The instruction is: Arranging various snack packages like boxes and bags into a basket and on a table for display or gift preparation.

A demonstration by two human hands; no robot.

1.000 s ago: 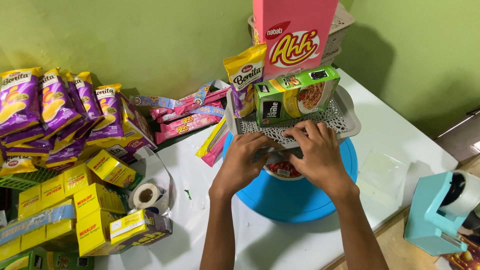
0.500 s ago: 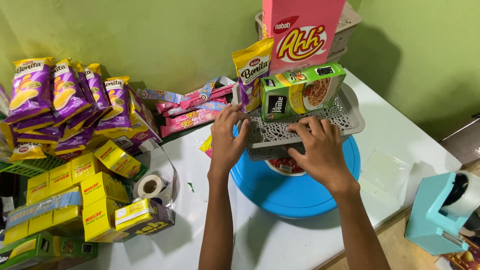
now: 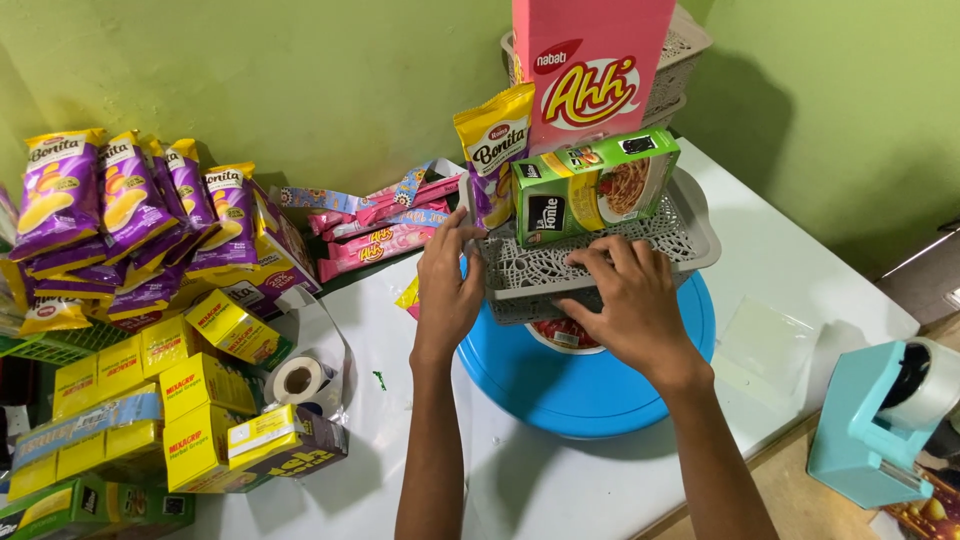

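We noted both hands on a grey perforated plastic basket (image 3: 600,255) sitting on a round blue plastic tray (image 3: 590,385) on the white desk (image 3: 800,270): our left hand (image 3: 447,290) gripped its left end, fingers curled over the rim, while our right hand (image 3: 625,300) lay spread across its front lip, pressing down. The basket carried one green pasta box (image 3: 590,185), one tall pink snack box (image 3: 590,70) and one yellow-and-purple chip bag (image 3: 492,150), all stood upright and leaning close together. We judged the load top-heavy; a tilt or quick shift of the basket could topple the pink box backward or spill the bag off the left edge. The basket also overhung a small red-and-white round item (image 3: 562,335) beneath it, so it might rock. Counts: at least seven purple chip bags (image 3: 130,215) stacked far left, about ten yellow cartons (image 3: 150,400), several pink wafer sticks (image 3: 380,235) we could not count exactly, one roll of tape (image 3: 298,380), one teal tape dispenser (image 3: 880,425), and one more grey basket (image 3: 685,55) behind.
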